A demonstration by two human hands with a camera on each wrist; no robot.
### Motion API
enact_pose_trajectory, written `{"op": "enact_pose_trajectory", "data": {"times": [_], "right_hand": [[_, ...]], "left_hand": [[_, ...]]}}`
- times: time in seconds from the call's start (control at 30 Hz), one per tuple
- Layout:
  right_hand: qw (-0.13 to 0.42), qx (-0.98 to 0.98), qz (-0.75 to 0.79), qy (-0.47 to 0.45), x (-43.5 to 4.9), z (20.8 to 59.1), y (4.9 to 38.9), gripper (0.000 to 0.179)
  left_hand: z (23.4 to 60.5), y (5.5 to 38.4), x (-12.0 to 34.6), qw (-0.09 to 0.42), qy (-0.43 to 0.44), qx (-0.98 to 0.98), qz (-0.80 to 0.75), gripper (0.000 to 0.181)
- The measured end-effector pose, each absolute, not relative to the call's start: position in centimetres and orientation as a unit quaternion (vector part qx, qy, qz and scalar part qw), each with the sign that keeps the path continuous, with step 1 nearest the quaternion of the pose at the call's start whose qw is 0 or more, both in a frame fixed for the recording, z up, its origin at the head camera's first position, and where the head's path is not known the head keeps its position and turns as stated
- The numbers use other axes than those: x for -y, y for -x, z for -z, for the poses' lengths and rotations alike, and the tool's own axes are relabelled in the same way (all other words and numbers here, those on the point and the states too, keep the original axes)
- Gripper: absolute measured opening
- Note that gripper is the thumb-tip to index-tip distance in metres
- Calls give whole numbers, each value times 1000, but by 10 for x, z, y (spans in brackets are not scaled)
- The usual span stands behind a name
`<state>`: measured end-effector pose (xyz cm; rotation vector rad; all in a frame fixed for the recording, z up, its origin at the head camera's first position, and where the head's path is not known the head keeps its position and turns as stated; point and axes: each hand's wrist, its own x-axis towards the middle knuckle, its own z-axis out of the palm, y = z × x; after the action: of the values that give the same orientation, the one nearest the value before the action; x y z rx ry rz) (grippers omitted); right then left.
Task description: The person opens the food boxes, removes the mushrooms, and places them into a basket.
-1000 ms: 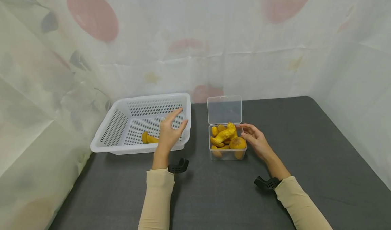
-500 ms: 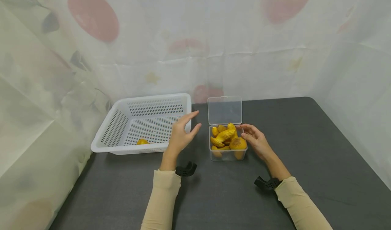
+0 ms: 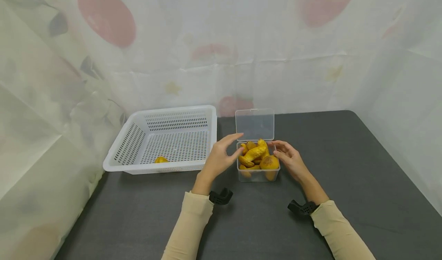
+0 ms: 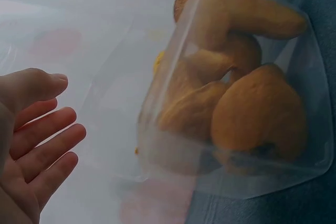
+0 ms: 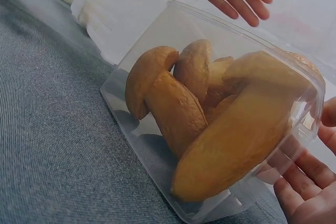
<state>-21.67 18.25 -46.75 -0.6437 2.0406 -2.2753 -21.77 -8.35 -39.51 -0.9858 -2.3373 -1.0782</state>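
Presently left hand (image 3: 221, 156), thumb and fingers apart, hangs at clear box's (image 3: 256, 178) nine o'clock; right hand (image 3: 289, 158), loosely spread, touches three. Knocking could spill its heaped mushrooms (image 3: 253, 153).

Worktop (image 3: 338, 156): dark grey, far right corner rounded
Back sheet (image 3: 276, 85): white, creased, faded red shapes (image 3: 107, 18) and yellow stars (image 3: 172, 88)
Left sheet (image 3: 31, 168): greenish white, grey leaf prints (image 3: 58, 24)

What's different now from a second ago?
The left hand moved right, empty, from over the white basket to the left side of the clear box. The yellow mushroom in the basket settled lower and slightly left. Nothing was grasped. The right hand, box and its mushrooms stayed put.
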Motion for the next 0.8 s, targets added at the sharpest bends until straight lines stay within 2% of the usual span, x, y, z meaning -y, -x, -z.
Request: {"op": "enact_pose_trajectory", "data": {"times": [0.33,0.57,0.8], "right_hand": [[7,-654,728,204,-182,468,217,43],[8,-655,729,199,-182,469,217,40],[7,-652,732,198,-182,470,218,35]], "left_hand": [[404,215,68,153,380,833,372,41],[411,214,61,138,378,843,358,43],[414,212,55,97,365,864,333,44]]}}
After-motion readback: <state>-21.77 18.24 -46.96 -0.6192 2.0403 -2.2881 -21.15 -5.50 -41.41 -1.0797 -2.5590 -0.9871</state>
